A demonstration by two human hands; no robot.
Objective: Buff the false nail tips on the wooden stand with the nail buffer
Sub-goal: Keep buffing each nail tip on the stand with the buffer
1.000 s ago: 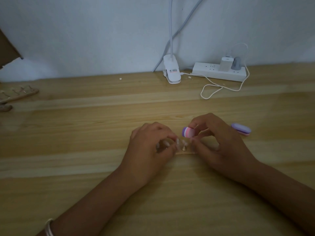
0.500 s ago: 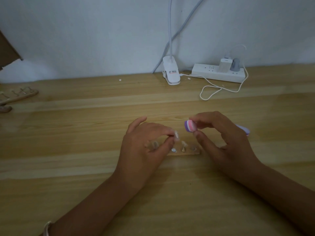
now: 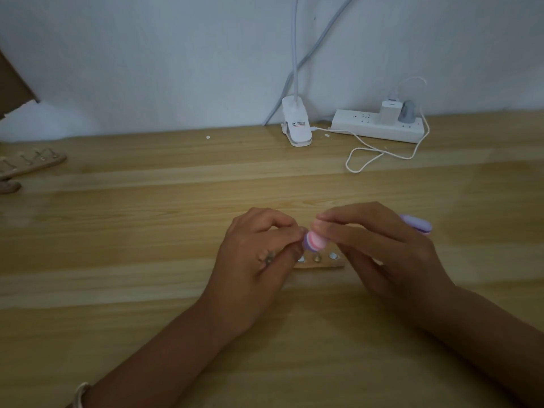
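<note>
Head view. The right hand [image 3: 382,248] pinches the nail buffer [image 3: 314,242] between thumb and fingertips. The buffer is a short block striped pink, white and purple. It is held tilted off the surface [image 3: 147,231], with its lower end against the fingertips of the left hand [image 3: 256,254].

The left hand's fingers are curled, with thumb and forefinger tips pressed together right at the buffer's end. What sits between them is hidden, so I cannot tell if it grips anything.

The wooden stand [image 3: 323,262] lies flat on the surface between the two hands, just under the buffer. Its left end is covered by the left hand. Three round shiny sockets [image 3: 333,255] show in a row on the exposed part. They are too blurred to tell what is in them.

A purple oval block [image 3: 418,225] lies on the surface behind the right hand, partly hidden by it.

Along the back edge by the wall:
- A white lamp clip [image 3: 295,125] sits on the surface.
- A white power strip [image 3: 376,128] holds a white charger [image 3: 389,111] and a grey plug [image 3: 406,111], side by side near its right end.
- A white cable [image 3: 365,156] runs from the charger, loops on the surface and reaches the clip.

At far left a second wooden strip [image 3: 32,164] carries small metal clips and is cut off by the frame edge. A bracelet [image 3: 80,396] is on the left wrist.
</note>
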